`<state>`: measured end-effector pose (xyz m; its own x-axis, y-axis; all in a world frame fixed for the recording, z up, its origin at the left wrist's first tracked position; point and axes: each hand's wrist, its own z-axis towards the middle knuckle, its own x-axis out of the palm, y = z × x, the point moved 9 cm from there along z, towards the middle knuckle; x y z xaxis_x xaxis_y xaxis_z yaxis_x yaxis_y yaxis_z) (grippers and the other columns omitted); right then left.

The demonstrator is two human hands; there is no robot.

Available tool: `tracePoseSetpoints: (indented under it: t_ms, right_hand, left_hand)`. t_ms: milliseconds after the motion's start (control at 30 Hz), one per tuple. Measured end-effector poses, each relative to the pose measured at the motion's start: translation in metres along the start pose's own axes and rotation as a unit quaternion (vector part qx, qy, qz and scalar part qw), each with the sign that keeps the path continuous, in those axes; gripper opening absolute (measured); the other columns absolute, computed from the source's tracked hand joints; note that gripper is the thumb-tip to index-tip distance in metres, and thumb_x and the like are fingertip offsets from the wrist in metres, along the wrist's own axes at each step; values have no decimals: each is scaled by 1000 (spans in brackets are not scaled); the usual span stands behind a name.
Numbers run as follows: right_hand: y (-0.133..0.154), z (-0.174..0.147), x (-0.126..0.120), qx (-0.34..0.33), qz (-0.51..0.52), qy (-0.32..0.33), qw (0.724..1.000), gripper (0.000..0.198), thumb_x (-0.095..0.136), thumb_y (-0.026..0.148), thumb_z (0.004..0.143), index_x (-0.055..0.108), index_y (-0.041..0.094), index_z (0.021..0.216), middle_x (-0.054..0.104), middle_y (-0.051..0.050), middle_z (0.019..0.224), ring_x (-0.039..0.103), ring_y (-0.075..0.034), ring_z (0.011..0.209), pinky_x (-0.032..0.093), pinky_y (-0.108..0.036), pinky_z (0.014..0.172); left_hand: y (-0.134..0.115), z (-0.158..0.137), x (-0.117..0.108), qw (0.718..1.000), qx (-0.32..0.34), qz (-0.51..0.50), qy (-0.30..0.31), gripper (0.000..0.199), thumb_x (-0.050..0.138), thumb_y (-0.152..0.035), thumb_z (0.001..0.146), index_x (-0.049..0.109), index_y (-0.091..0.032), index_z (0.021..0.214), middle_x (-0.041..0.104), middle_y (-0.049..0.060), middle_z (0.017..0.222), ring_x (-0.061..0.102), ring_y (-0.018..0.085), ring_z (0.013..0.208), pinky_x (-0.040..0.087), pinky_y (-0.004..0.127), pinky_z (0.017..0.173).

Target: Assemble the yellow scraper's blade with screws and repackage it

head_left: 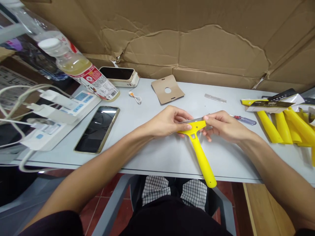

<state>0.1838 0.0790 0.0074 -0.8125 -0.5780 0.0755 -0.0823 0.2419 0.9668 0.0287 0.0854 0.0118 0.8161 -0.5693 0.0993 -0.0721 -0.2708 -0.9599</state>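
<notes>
A yellow scraper (202, 160) is held over the front part of the table, its handle slanting down toward me past the table edge. Along the top of its head lies a thin metal blade strip (194, 120). My left hand (169, 123) grips the left side of the head, thumb on the front face and fingers behind. At the head's right corner, my right hand (222, 126) pinches the end of the scraper and blade with thumb and forefinger; the exact contact is partly hidden. Beyond the hands lies a loose flat metal blade (215, 98).
Several yellow scrapers (269, 127), some in packaging, are piled at right beside a screwdriver (246, 120). A holed cardboard piece (167, 89) lies at the back. Leftward are a phone (97, 129), bottle (85, 72), power strip (61, 126), white-cased device (120, 77) and short cable (136, 97).
</notes>
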Motion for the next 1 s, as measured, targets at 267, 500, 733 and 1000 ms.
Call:
tracePoseSetpoints:
  t_ms: [267, 500, 733, 1000]
  right_hand:
    - [6, -2, 11, 0, -13, 43, 999, 32, 89, 48, 91, 84, 17, 99, 81, -9, 94, 76, -20, 80, 65, -31, 61]
    - [7, 1, 3, -48, -31, -19, 998, 25, 91, 40, 90, 81, 17, 92, 78, -3, 84, 74, -15, 67, 64, -33, 69]
    - [11, -2, 4, -57, -53, -35, 996, 29, 87, 45, 93, 79, 18, 90, 78, -3, 81, 72, -15, 66, 62, -33, 70]
    - [13, 1, 4, -76, -66, -70, 992, 39, 89, 57, 89, 78, 19, 91, 76, -3, 83, 70, -15, 70, 61, -33, 69]
  left_hand:
    - [-6, 1, -1, 999, 34, 22, 1, 35, 94, -23, 79, 81, -10, 109, 85, 12, 94, 81, 20, 78, 68, 31, 68]
    - [-17, 0, -5, 993, 85, 80, -17, 34, 90, -30, 87, 84, -12, 115, 87, 12, 105, 80, 17, 77, 68, 31, 75]
    - [-24, -3, -6, 983, 114, 144, -17, 34, 87, -35, 89, 86, -15, 116, 88, 10, 108, 82, 20, 87, 68, 31, 81]
    - [-24, 0, -10, 970, 146, 180, -70, 29, 83, -33, 89, 87, -16, 112, 87, 11, 111, 82, 23, 100, 66, 31, 88]
